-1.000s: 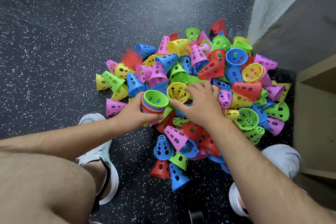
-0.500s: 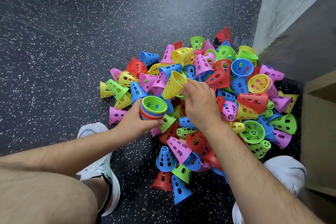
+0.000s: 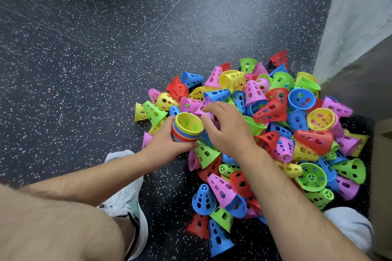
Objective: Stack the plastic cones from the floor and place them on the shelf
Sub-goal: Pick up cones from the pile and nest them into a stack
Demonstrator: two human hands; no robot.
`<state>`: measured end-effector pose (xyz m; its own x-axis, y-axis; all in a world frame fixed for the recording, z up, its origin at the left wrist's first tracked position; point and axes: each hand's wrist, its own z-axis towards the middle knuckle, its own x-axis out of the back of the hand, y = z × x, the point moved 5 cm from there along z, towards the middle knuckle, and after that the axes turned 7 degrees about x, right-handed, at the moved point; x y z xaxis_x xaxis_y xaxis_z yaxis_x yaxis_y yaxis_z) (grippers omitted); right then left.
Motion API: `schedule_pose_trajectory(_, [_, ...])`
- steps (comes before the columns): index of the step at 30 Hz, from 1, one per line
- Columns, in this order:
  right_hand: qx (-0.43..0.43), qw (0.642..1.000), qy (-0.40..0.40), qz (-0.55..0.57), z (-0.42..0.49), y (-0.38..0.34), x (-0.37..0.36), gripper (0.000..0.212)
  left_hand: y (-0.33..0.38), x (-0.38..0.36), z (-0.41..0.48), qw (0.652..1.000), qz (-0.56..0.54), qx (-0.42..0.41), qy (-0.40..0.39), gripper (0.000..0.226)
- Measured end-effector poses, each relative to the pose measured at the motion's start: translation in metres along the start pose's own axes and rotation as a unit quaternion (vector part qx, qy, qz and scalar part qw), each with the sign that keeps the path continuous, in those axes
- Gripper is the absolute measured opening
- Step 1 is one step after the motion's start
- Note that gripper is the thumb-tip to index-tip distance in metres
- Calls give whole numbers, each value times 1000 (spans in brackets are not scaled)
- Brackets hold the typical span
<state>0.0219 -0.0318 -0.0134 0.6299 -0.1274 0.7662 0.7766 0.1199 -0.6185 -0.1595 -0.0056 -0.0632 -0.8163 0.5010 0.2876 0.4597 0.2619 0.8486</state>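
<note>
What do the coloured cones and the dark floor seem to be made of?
Cones: apparently thin moulded plastic, since the walls are evenly coloured, slightly glossy and pierced with neat slots. Floor: probably rubber sheet, matt black with pale flecks and a faint seam; the picture cannot confirm this.

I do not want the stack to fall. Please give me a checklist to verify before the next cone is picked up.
1. Left hand grips the stack: ok.
2. Yellow cone seated on top, opening upward: ok.
3. Right hand free of any cone: cannot tell; its fingers lie over a pink cone.
4. Loose cones in the pile close by: ok.
5. Room on the shelf: cannot tell; only a wooden edge shows.
</note>
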Motion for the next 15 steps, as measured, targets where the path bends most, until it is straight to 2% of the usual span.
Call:
schedule_pose_trajectory(3, [-26,998,22,-56,11,16,-3,25,7,2,3,1000,-3,-5,1,64])
schedule_pose_trajectory(11, [-85,979,-96,-158,36,36,-21,40,12,4,13,1000,-15,-6,-10,62])
schedule_pose_trajectory(15, [-77,976,-101,-175,31,36,-26,42,10,3,19,1000,-14,-8,-17,64])
